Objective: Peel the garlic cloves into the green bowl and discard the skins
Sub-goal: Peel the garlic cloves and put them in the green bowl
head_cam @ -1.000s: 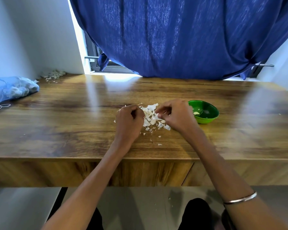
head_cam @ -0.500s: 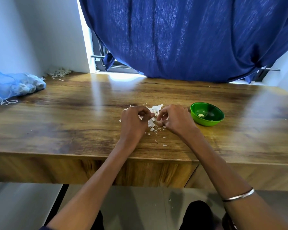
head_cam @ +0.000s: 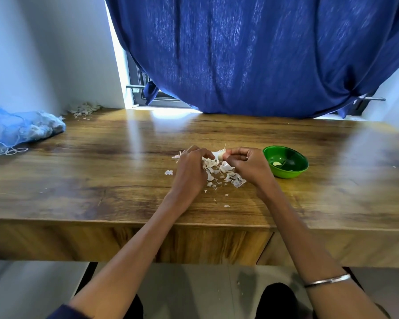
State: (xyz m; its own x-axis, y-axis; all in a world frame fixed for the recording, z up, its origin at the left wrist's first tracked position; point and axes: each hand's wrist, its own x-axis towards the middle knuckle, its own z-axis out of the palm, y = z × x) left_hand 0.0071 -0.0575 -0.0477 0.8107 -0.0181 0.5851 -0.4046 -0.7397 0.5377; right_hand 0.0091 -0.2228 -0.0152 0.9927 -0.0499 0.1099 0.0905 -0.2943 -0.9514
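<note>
Head view looks down on two bare hands meeting over a wooden table (head_cam: pixel 101 180). Between them is a garlic clove (head_cam: pixel 219 154), pale and still partly in its papery skin, its long axis running roughly left to right from one hand to the other. A thin wisp of skin sticks up from it, pointing away from the person and a little to the right. The left hand (head_cam: pixel 190 169) has its fingers curled, with thumb and fingertips pinching the clove's left end; the right hand (head_cam: pixel 249 165) is curled the same way and pinches the right end, so the clove sits at the fingertips of both hands, beyond the knuckles, lifted just above the table. How much of the clove is bare I cannot tell, since the fingers hide most of it. Directly beneath the two grips, and spreading toward the person, lies a heap of torn white skins (head_cam: pixel 224 173), with a few loose flakes nearer the table edge and one just left of the left hand. Just to the right of the right hand stands the green bowl (head_cam: pixel 297 168), upright, with a pale peeled piece lying inside. Well off to the left of the hands a blue mesh bag (head_cam: pixel 28 127) rests on the table by the wall, and another small heap of skins (head_cam: pixel 84 109) lies in the far left corner.
</note>
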